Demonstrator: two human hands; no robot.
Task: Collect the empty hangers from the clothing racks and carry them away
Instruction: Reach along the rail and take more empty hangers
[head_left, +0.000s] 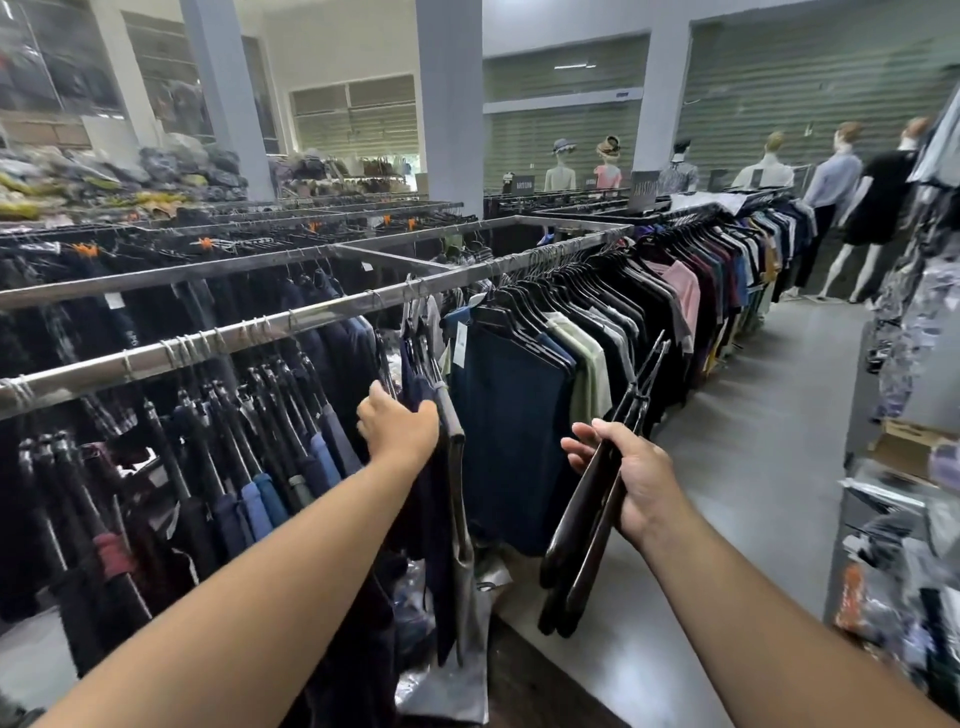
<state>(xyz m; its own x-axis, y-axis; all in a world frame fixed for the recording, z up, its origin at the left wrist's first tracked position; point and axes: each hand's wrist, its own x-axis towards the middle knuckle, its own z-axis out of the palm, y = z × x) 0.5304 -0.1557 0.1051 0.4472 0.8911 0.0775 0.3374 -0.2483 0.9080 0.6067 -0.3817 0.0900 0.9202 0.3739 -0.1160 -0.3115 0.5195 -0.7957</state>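
At frame centre, the left hand parts hanging garments on the rail, fingers curled into them, hunting empties; the right hand fingers clamp collected hangers lower-centre right.

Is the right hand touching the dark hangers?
Touching. In the head view the right hand is wrapped around the bunch of dark hangers; its fingers curl over the wood, with no gap showing.
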